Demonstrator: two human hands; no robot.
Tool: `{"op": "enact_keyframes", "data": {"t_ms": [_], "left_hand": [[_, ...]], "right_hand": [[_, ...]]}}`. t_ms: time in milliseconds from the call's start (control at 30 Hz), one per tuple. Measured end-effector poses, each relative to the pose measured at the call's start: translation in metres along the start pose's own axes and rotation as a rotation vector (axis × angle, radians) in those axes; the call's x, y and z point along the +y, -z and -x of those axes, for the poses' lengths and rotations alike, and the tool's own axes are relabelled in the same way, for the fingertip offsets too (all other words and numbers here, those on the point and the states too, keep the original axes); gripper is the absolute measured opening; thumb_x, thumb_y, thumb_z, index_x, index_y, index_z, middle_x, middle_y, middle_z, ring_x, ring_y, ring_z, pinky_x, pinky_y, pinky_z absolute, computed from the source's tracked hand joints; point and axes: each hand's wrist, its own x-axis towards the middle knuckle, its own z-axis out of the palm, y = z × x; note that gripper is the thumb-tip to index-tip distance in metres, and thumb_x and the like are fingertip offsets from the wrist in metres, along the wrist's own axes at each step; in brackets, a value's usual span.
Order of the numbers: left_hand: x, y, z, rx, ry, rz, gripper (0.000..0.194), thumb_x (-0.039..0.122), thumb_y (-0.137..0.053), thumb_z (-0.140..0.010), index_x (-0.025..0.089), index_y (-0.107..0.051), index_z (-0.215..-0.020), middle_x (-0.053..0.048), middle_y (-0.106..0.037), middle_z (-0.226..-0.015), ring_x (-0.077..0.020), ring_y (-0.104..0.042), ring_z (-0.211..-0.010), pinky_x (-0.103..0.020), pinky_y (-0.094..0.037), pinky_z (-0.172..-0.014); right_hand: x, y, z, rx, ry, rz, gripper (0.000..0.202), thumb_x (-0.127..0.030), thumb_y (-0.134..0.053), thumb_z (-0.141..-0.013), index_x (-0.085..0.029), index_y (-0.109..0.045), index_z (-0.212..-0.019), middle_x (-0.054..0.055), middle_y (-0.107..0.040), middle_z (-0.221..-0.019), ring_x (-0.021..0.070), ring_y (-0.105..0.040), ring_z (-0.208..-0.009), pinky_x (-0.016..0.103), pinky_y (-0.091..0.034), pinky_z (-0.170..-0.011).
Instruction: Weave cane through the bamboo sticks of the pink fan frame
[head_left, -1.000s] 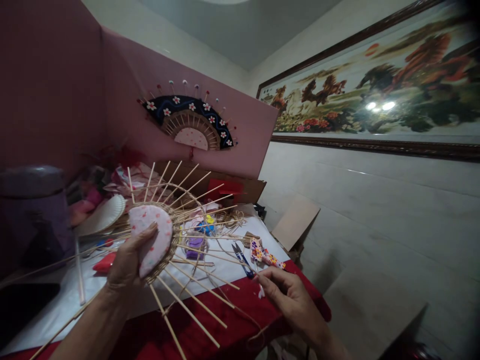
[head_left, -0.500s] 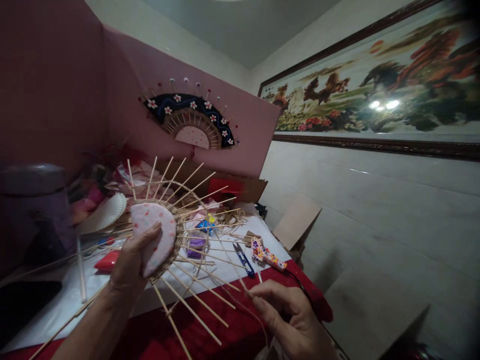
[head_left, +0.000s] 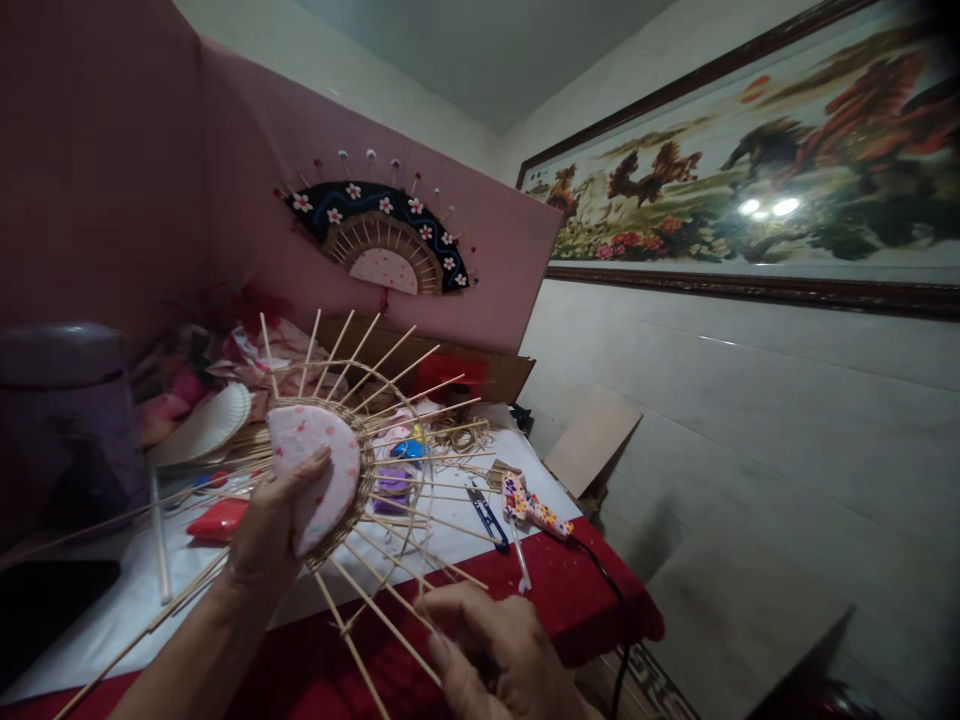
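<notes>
Many sticks (head_left: 384,616) fan out round the pad (head_left: 319,480) my left hand (head_left: 274,520) grips; my right hand (head_left: 499,645) curls by the lower ones, can't tell on what.

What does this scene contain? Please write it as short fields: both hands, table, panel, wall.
Left hand: thumb on the pale padded half-disc of the stick frame
Right hand: fingers bent, at the lower sticks; grip unclear
Table: blue snips, flower-patterned glue gun, red packet, purple packet
Pink panel: dark flowered fan
Wall: framed horse picture
</notes>
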Motion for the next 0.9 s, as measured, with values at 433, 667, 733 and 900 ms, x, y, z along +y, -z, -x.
{"op": "enact_keyframes", "data": {"t_ms": [433,667,733,900], "left_hand": [[0.001,-0.004,0.008,-0.019,0.019,-0.043,0.018,0.018,-0.07,-0.059,0.01,-0.068,-0.076,-0.007,-0.071,-0.062,-0.0178,-0.063,-0.046,-0.025,-0.054,-0.043],[0.003,-0.007,0.011,-0.037,0.037,-0.013,0.018,0.014,-0.069,-0.059,0.01,-0.067,-0.077,-0.008,-0.072,-0.063,-0.0184,-0.065,-0.049,-0.025,-0.055,-0.045],[0.004,-0.007,0.012,-0.033,0.029,-0.009,0.019,0.015,-0.07,-0.058,0.01,-0.067,-0.076,-0.008,-0.072,-0.062,-0.0183,-0.064,-0.048,-0.025,-0.055,-0.045],[0.002,-0.008,0.014,-0.005,-0.048,-0.008,0.024,0.02,-0.075,-0.055,0.012,-0.066,-0.075,-0.003,-0.069,-0.057,-0.0173,-0.061,-0.045,-0.025,-0.053,-0.041]], "right_hand": [[0.005,-0.009,-0.009,-0.001,0.087,-0.026,0.022,-0.011,-0.047,-0.079,-0.014,-0.069,-0.084,0.007,-0.069,-0.072,0.0138,-0.062,-0.065,0.022,-0.042,-0.057],[0.004,0.022,-0.006,0.1,0.206,0.186,0.014,-0.026,-0.056,-0.084,-0.02,-0.068,-0.087,0.005,-0.065,-0.08,0.0174,-0.058,-0.074,0.03,-0.042,-0.065],[0.008,0.026,-0.005,0.272,0.186,0.247,0.012,-0.027,-0.056,-0.086,-0.022,-0.066,-0.082,0.004,-0.062,-0.084,0.019,-0.056,-0.08,0.034,-0.041,-0.071],[0.013,0.019,-0.017,0.537,0.151,0.295,0.011,-0.012,-0.051,-0.085,-0.02,-0.058,-0.088,0.005,-0.062,-0.089,0.0188,-0.055,-0.087,0.035,-0.041,-0.079]]}}
